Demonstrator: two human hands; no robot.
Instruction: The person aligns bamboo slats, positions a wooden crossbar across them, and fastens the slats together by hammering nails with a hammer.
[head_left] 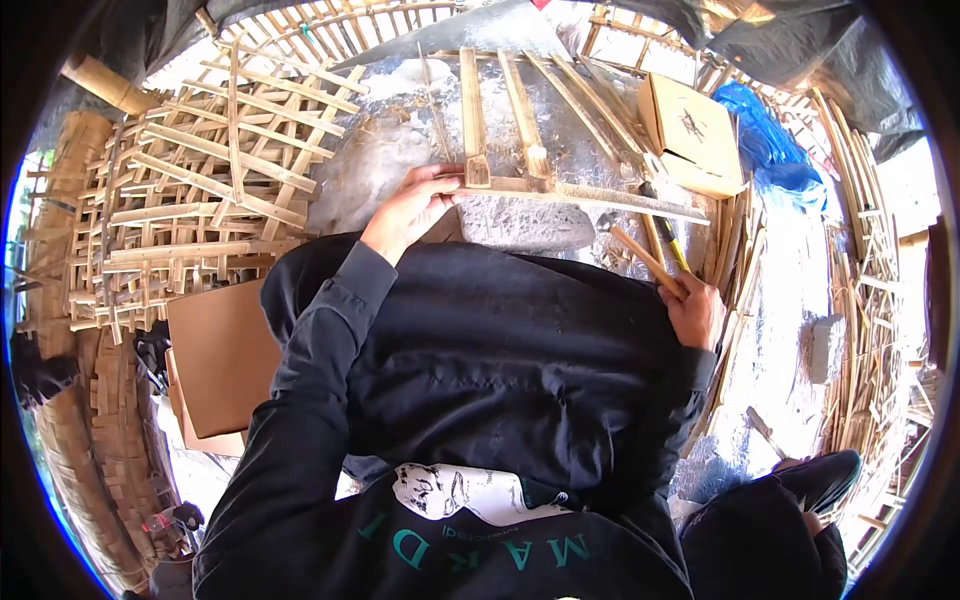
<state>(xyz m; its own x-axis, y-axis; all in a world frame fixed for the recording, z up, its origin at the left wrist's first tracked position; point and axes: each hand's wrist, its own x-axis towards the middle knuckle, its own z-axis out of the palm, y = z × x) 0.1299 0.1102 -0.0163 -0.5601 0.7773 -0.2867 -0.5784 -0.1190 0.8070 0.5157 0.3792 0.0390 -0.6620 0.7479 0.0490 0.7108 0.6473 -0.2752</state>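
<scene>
My left hand (pixel 412 205) pinches the left end of a long bamboo strip (pixel 600 196), lying crosswise in front of me. Two bamboo slats (pixel 473 110) reach away from that strip, meeting it near my fingers and a little farther right. Under it sits a rough grey concrete block (pixel 530 222). My right hand (pixel 697 312) is closed around a short bamboo stick (pixel 645 260). A tool with a yellow and black handle (pixel 671 235), perhaps a hammer, runs to the same fingers; whether they grip it too I cannot tell.
Woven bamboo lattices (pixel 220 165) are piled at the left, above a brown cardboard box (pixel 225 355). An open carton (pixel 695 140) and blue plastic (pixel 770 140) lie at the far right. Long bamboo strips (pixel 850 330) line the right side. Another person's dark-clothed leg (pixel 770 510) is at lower right.
</scene>
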